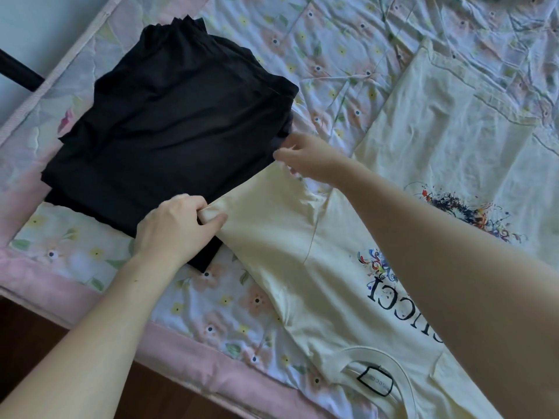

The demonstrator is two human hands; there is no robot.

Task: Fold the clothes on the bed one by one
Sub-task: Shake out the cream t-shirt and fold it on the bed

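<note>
1. Floral quilted bedspread point(302, 34) with a pink border covers the bed; on its left part lies a folded black garment point(169, 128), already done as I judge.
2. Left hand point(175, 228) pinches the near corner of the sleeve point(266, 213) of the cream printed T-shirt point(438, 146), thumb and fingers clamped on the cloth. This corner lies over the edge of the black garment.
3. Right hand point(308, 158), beyond and to the right of the left grip, pinches the far corner of the same sleeve hem, also closed on the cloth.
4. To the right of both grips the T-shirt body lies spread, print side up, collar point(375, 367) near the person.
5. To do the step well, I think both hands should keep the hem stretched between the two grips, lift it clear of the black garment, and lay the sleeve rightwards over the body in a straight line.
6. Wrinkles near the armpit should probably be smoothed before the next fold.
</note>
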